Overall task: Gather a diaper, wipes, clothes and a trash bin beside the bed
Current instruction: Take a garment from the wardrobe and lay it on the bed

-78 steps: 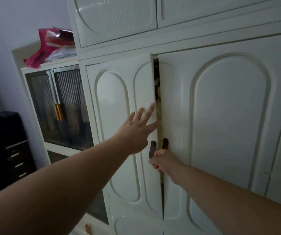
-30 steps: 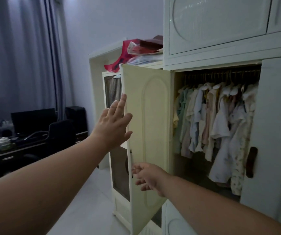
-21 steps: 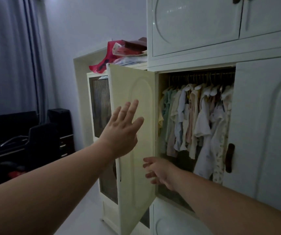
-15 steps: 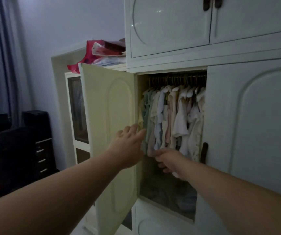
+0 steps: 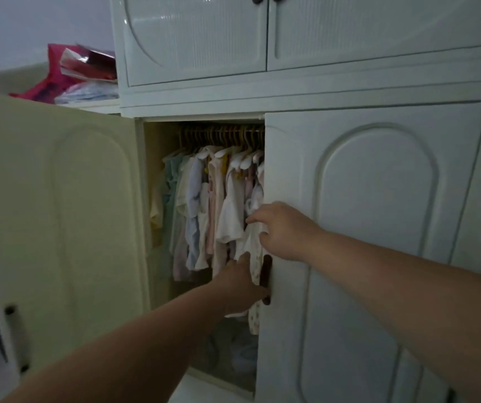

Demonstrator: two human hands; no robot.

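Note:
Small baby clothes [image 5: 204, 210] hang on a rail inside the open wardrobe, in white, pale blue, pink and green. My right hand [image 5: 282, 231] reaches in at the right end of the rail, its curled fingers gripping a white spotted garment [image 5: 252, 242] by its upper part. My left hand [image 5: 242, 286] is lower down, thumb up, wrapped round the lower part of the same garment, whose hem hangs below the hand. No diaper, wipes or trash bin are in view.
The wardrobe's left door [image 5: 59, 228] stands wide open at my left; the right door [image 5: 378, 228] is closed, its dark handle [image 5: 266, 279] just beside my left hand. Folded cloth lies on the wardrobe floor [image 5: 233, 350]. Red bags [image 5: 70, 74] sit on a lower cabinet.
The left door was swung open and I stepped closer. Both hands left the door and moved into the wardrobe, taking hold of the garment at the right end.

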